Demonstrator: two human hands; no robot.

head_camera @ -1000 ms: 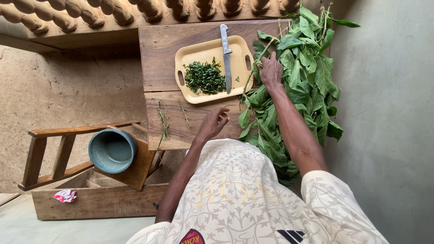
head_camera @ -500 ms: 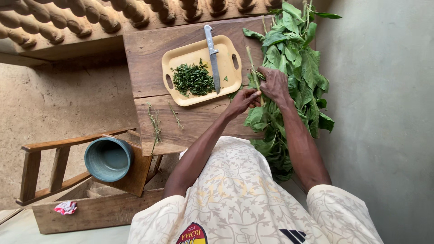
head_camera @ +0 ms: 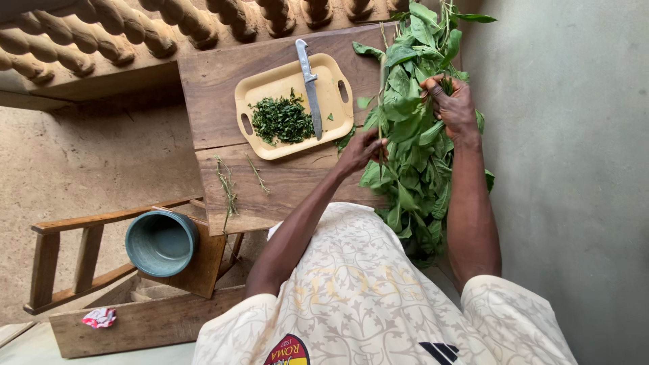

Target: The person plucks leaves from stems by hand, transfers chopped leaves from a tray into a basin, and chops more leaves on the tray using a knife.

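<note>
Right hand [head_camera: 451,103] moved up, gripping leaves [head_camera: 412,135] | left hand [head_camera: 362,147] still pinching stem [head_camera: 382,81]

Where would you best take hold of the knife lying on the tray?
Probably by its dark handle, the end that sticks out over the yellow tray's far rim, coming from above. The knife lies flat, its blade reaching back beside the chopped greens, so that end is best avoided.

Soft, even daylight; shadows faint, no glare; focus sharp throughout; slight wide-angle bending at the edges.
</note>
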